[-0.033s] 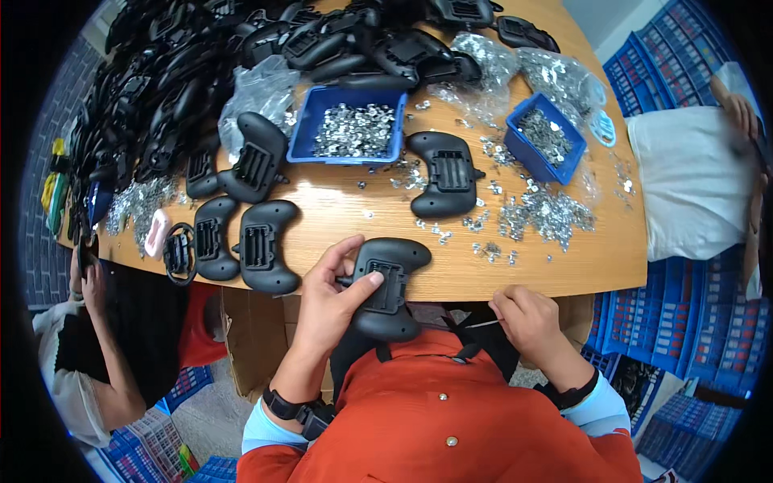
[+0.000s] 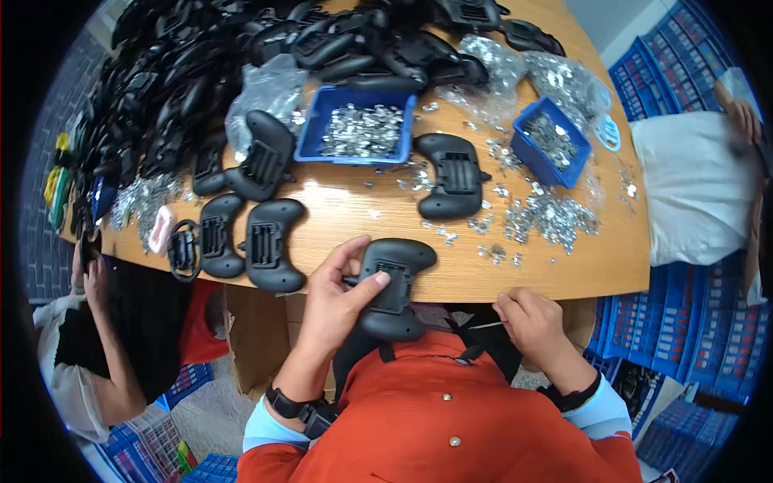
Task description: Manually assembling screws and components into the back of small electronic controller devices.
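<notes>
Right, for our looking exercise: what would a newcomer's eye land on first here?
Probably the great heap of black game controllers, sprawling over the table's far left. Next, the bright red garment at the bottom centre, with one controller held above it in the left hand. Then the glinting silvery pieces in the larger blue tray, mid-table.

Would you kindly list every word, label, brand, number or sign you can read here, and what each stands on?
None can be read.
Black controller in the left hand: no lettering can be made out.
Blue crates at the right: white and red patches, too small to tell whether they bear text.
Yellow and green items at the far left: too small and blurred to read.
</notes>
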